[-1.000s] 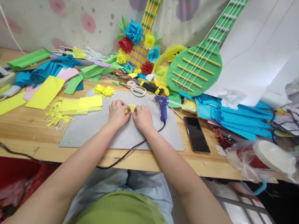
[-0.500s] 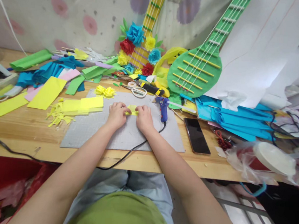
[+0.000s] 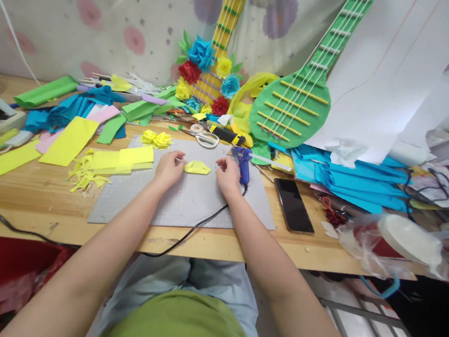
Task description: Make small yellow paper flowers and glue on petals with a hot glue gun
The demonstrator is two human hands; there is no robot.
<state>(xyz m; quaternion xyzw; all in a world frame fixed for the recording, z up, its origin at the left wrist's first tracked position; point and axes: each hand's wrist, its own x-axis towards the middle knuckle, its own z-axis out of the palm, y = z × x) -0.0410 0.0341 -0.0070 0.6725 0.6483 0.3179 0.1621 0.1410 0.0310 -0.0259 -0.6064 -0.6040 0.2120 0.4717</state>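
Note:
A folded piece of yellow paper with slanted ends lies on the grey cutting mat. My left hand is just left of it, fingers bent and apart, holding nothing. On the other side my right hand is also empty, its fingers loosely curled and apart, clear of the paper. Close beyond the right hand rests a blue glue gun. Yellow paper flowers sit at the mat's upper left, and yellow paper strips overlap its left edge.
Scissors and a black-and-yellow tool lie behind the mat. A phone is to the right, near blue paper. The glue gun's black cable crosses the mat. A green paper guitar leans at the back.
Both hands have let go of the yellow paper and moved apart, left and right. The folded paper now lies uncovered on the mat.

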